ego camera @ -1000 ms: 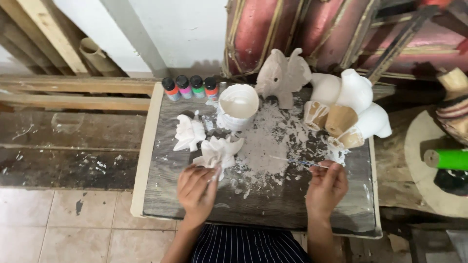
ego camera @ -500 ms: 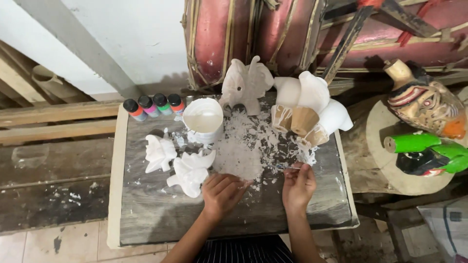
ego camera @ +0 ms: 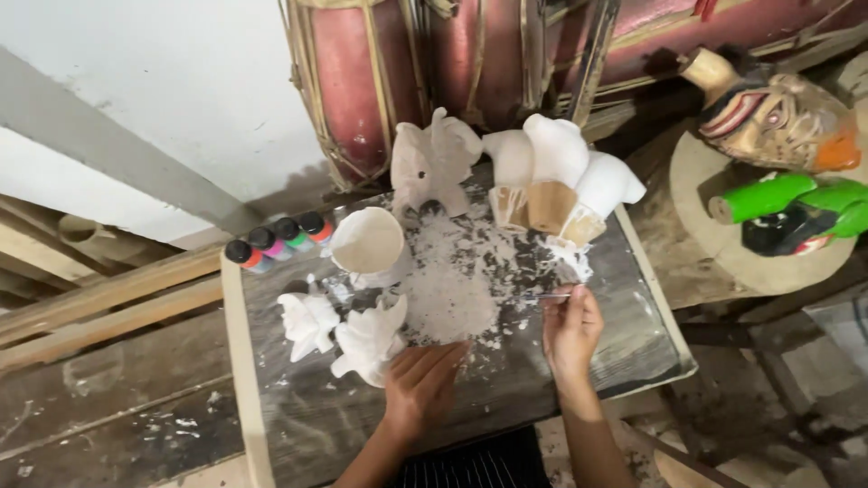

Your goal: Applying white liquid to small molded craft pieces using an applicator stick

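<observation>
Under left hand (ego camera: 420, 384): dusty surface (ego camera: 307, 425), palm flat, fingers open, touching white plaster figurine (ego camera: 369, 339) just left. Right hand (ego camera: 570, 327) pinches thin tool (ego camera: 542, 295), tip toward white moulds (ego camera: 556, 181). Judgement: steady figurine, scrape lightly, keep flakes on surface.

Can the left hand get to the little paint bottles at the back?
Probably yes. The left hand lies flat on the board beside a white figurine; the paint bottles stand past two figurines, so it would likely have to go over or around them.
</observation>
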